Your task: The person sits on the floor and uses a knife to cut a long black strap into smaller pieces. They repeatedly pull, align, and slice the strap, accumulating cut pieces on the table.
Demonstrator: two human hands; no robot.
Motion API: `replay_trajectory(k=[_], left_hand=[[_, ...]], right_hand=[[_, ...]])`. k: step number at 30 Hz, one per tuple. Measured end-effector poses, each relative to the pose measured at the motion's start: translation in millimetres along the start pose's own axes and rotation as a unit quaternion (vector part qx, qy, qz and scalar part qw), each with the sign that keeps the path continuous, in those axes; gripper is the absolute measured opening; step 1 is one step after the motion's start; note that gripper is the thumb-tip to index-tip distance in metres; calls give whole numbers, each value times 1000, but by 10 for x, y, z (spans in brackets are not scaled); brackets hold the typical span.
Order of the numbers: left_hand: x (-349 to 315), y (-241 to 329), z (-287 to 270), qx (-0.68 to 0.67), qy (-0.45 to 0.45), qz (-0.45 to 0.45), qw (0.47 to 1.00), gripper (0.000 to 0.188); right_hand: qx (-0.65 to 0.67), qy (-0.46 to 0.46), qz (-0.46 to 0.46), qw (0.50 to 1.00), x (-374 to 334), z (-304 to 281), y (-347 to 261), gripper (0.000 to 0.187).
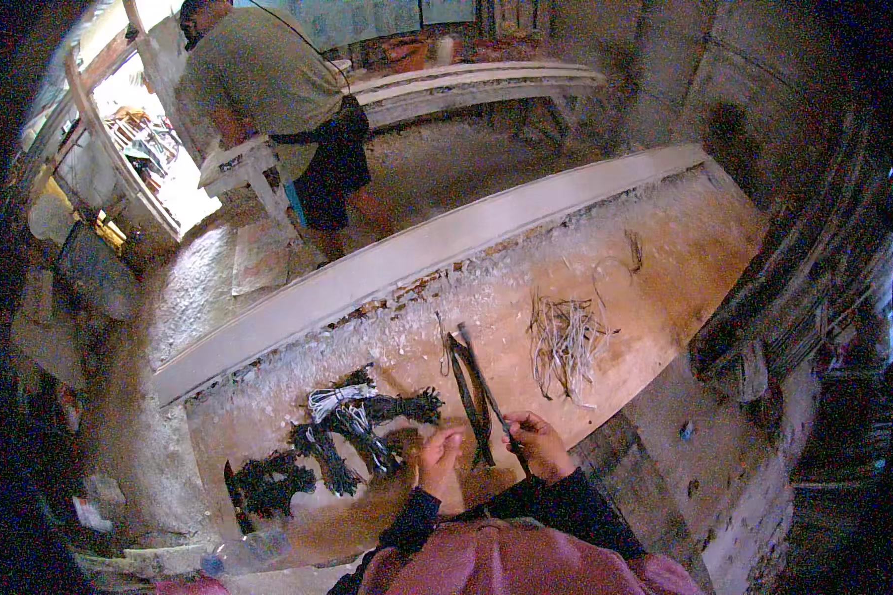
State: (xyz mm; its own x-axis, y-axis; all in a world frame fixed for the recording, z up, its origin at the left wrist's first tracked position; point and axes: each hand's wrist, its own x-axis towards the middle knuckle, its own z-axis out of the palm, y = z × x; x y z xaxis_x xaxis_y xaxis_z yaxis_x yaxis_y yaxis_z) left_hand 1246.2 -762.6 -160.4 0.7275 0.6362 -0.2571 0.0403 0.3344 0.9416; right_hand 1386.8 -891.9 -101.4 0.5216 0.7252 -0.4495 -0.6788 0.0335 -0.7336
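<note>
My right hand (540, 446) is closed around the lower part of a long, thin dark strip (483, 375), which slants up and away over the board. Just left of it lies another dark strip (469, 405). My left hand (442, 460) is beside these strips, thumb and fingers pinched together; whatever they hold is too small to make out. To its left rest several tied bundles of dark cord (271, 484), one with a pale bundle (339, 399) at its top. A loose heap of pale cords (569, 342) lies right of the strips.
A wooden board (655, 268) forms the worktop, with a long white ledge (437, 238) along its far side. Beyond it, a person (268, 89) bends at a white bench (248, 164). Dark stacked lengths (794, 268) stand at the right, a bright doorway (159, 149) at upper left.
</note>
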Motion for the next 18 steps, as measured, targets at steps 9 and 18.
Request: replay_trajectory(k=[9, 18], left_hand=[[121, 557, 279, 46, -87, 21, 995, 24], [168, 415, 186, -25, -50, 13, 998, 24]], right_hand=[[-163, 1, -34, 986, -207, 325, 13, 16], [-321, -19, -100, 941, -39, 378, 3, 14]])
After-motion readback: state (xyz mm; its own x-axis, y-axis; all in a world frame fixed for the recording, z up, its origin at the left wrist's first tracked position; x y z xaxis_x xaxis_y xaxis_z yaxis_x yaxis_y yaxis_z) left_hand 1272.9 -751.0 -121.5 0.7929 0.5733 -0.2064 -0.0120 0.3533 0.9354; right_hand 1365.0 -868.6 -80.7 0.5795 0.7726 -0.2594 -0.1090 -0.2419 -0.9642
